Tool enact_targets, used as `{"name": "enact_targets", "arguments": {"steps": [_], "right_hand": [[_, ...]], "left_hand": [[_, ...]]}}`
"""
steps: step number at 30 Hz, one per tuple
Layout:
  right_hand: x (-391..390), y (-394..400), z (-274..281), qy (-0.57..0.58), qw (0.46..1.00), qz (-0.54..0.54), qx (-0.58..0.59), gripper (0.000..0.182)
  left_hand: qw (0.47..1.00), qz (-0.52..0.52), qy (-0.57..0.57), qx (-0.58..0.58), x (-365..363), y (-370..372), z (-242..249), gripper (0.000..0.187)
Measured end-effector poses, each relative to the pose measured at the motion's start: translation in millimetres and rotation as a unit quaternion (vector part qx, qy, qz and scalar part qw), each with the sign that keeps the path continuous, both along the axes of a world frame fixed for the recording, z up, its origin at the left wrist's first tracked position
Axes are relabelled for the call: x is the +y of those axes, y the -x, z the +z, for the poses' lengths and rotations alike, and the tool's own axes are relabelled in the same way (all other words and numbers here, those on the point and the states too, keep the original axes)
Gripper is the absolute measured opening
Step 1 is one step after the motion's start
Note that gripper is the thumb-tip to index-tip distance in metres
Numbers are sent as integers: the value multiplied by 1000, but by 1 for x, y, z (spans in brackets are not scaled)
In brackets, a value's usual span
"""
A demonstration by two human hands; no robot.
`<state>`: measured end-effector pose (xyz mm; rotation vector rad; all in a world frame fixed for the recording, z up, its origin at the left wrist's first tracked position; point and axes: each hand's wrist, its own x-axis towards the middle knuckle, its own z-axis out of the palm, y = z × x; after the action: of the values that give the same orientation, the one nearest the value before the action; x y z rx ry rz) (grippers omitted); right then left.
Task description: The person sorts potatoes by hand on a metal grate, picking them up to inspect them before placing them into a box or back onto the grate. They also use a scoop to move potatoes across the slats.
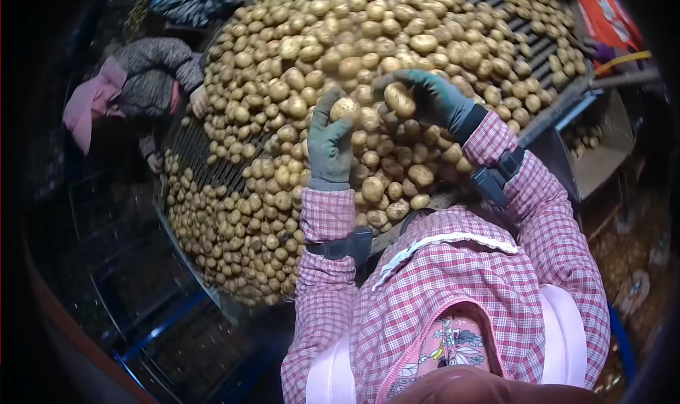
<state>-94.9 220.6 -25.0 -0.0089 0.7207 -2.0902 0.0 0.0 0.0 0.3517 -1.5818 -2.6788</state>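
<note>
Potato (345,109) sits in the left hand (329,145), gloved fingers curled around it, above the conveyor (538,50) full of potatoes. The right hand (432,96) grasps a second potato (399,99), its long axis tilted up-left. No writing is readable.

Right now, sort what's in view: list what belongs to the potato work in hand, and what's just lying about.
In the work:
- left hand, gloved, its grip on a potato
- right hand, gloved, its grip on another potato
- heap of potatoes on the slatted conveyor
- another person reaching into the heap

Lying about:
- red package
- side bin
- blue frame
</note>
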Motion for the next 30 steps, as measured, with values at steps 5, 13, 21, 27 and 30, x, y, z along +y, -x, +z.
{"name": "enact_targets", "arguments": {"steps": [5, 13, 21, 27, 30], "right_hand": [[30, -61, -23, 33, 995, -23, -96, 35], [171, -145, -24, -46, 993, -96, -56, 33], [388, -160, -51, -308, 841, -444, 13, 46], [547, -126, -127, -526, 707, -459, 117, 44], [478, -97, -108, -415, 824, -354, 153, 46]], "left_hand": [[848, -124, 482, 183, 84, -4, 16, 58], [874, -380, 281, 114, 176, -34, 3, 63], [876, -372, 307, -2, 127, -47, -11, 42], [883, -163, 436, -57, 24, 8, -13, 33], [915, -7, 368, -165, -13, 59, 7, 32]]}}
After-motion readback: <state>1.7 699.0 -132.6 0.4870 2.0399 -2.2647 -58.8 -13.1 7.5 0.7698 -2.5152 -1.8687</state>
